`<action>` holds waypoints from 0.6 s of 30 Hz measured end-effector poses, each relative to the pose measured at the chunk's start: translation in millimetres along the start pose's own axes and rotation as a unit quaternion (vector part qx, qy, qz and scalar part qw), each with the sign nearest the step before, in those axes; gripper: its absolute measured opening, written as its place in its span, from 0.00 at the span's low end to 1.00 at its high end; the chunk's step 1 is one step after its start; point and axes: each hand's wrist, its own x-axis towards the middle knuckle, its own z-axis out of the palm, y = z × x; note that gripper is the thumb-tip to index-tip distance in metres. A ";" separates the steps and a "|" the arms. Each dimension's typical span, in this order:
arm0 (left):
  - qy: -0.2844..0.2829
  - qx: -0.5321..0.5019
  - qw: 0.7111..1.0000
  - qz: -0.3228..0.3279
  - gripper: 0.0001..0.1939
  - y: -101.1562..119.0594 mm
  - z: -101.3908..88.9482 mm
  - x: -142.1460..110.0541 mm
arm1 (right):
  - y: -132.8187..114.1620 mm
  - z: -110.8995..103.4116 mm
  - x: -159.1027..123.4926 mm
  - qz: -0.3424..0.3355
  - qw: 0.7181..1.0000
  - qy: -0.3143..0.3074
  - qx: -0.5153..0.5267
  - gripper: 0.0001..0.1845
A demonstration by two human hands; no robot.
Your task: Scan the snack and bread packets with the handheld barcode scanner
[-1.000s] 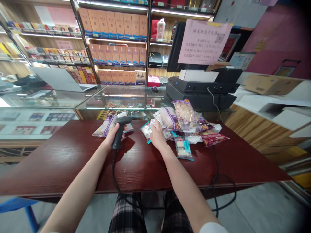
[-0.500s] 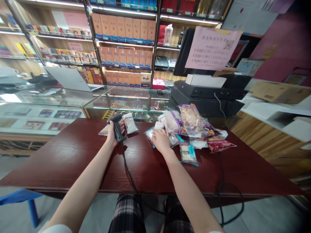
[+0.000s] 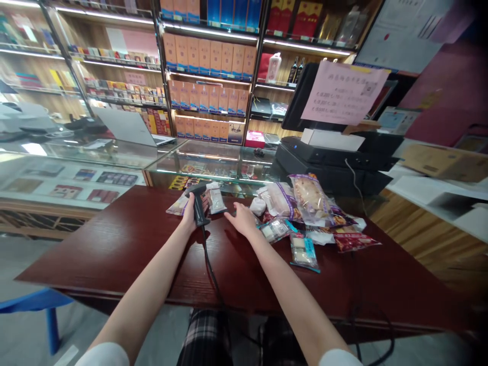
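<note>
My left hand [image 3: 190, 212] is wrapped round the handle of a black barcode scanner [image 3: 199, 207], held above the table. Behind it lies a flat packet [image 3: 177, 206], partly covered by the hand. A white snack packet [image 3: 216, 198] rests just right of the scanner. My right hand [image 3: 242, 219] hovers low over the table with thumb and fingers apart, nothing visible between them. Right of it are a small white wrapped item [image 3: 257, 206], a clear packet with blue edges [image 3: 275, 231], and another such packet [image 3: 304, 251].
Bagged bread [image 3: 310, 201] and a red packet [image 3: 356, 241] lie piled on the dark red table [image 3: 114, 239]. A glass display counter [image 3: 213, 165] and a black monitor [image 3: 299, 104] stand behind. The scanner's cable [image 3: 211, 269] runs over the front edge. A blue stool [image 3: 46, 302] stands left.
My right hand has left the blue-edged packets and moved left toward the white snack packet, its fingers spreading. My left hand still holds the scanner, now turned more upright. The view has shifted left.
</note>
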 end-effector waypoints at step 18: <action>-0.031 0.003 0.999 -0.038 0.27 -1.8 4.6 -8.0 | -0.8 45.9 20.9 0.046 0.975 0.115 0.184 0.23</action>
